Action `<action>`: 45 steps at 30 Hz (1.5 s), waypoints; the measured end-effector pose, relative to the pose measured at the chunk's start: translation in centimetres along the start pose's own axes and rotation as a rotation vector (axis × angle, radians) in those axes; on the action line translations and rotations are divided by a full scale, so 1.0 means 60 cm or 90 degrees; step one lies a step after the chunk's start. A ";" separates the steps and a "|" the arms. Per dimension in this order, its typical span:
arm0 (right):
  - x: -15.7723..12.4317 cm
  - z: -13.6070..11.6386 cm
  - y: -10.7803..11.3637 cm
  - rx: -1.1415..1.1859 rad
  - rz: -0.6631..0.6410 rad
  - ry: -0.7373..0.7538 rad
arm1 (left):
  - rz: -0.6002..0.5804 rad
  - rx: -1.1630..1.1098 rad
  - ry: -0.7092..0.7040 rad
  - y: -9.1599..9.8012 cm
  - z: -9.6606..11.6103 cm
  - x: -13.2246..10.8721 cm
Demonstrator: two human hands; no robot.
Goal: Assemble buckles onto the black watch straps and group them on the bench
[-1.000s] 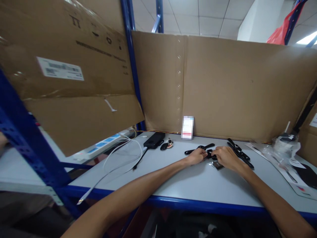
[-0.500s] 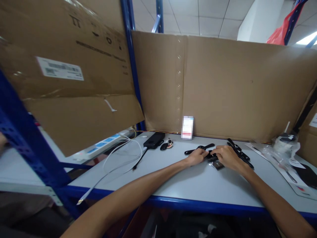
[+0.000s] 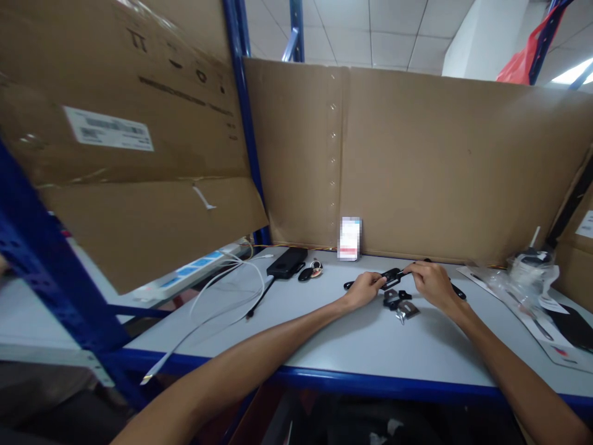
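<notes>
My left hand (image 3: 364, 292) pinches the left end of a long black slotted piece (image 3: 391, 277), just above the table. My right hand (image 3: 432, 285) has its fingers closed at the other end of that piece, on a thin dark part. Below them on the table lie a small black bracket-like part (image 3: 396, 299) and a small shiny packet (image 3: 407, 311). A black rounded strip end (image 3: 348, 285) shows left of my left hand. Another black strip (image 3: 458, 290) sticks out behind my right hand, mostly hidden by it.
A phone (image 3: 349, 238) leans against the cardboard wall (image 3: 445, 167). Left of it lie keys (image 3: 306, 273), a black box (image 3: 286, 264) with a cable, and white cables (image 3: 194, 309) near a power strip (image 3: 192, 270). Plastic packaging (image 3: 523, 290) and a black flat item (image 3: 572, 327) lie right.
My hands have moved slightly apart, with the slotted black piece now visible between them. The bracket-like part and shiny packet now lie uncovered on the table below.
</notes>
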State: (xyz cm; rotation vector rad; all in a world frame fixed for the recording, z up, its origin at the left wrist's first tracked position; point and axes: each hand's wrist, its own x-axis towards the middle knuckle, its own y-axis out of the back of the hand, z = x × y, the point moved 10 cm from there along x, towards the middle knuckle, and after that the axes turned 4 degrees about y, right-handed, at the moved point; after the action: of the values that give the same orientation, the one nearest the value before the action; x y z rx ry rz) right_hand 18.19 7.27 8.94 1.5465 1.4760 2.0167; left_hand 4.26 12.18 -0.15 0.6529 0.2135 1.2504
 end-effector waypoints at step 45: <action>-0.069 0.262 0.009 -0.239 -0.321 -0.370 | -0.130 0.320 -0.339 -0.075 0.130 -0.118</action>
State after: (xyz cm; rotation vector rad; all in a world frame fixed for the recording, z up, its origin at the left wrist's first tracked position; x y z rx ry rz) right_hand 33.01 13.33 6.05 1.2803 1.0417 1.3078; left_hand 9.44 2.24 2.16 1.3376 0.1438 0.7879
